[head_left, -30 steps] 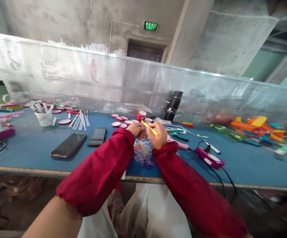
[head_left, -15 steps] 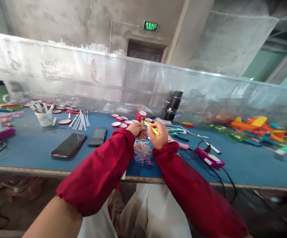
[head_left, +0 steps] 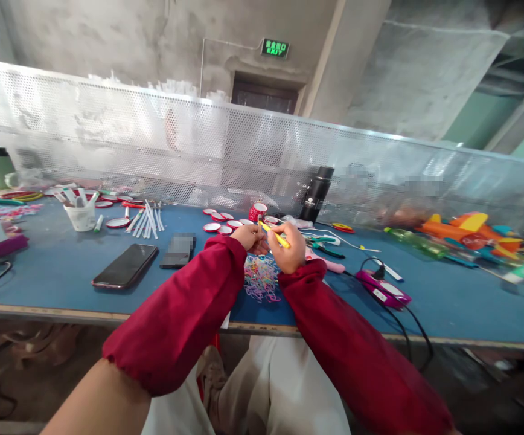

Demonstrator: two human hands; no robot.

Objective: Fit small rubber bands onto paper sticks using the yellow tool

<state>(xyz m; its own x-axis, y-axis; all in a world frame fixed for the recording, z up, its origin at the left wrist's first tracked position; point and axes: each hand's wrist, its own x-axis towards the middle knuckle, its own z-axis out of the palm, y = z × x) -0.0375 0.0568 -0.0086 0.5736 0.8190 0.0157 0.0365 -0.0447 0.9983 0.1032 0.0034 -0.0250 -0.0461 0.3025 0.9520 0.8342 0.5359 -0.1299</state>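
Above the counter, the right hand grips a yellow stick slanting up-left to the pinched left hand.

A blue-topped workbench carries everything. Near its front edge lie a black phone and a small dark flat object just beside it. A pile of coloured loops sits at the middle of the front edge. Behind it lie red-rimmed discs, with a red can and a black flask standing there. Toward the left end stand a white cup and loose white sticks. To the right lie green-handled pliers, a purple corded tool and, at the far right, an orange toy plane.
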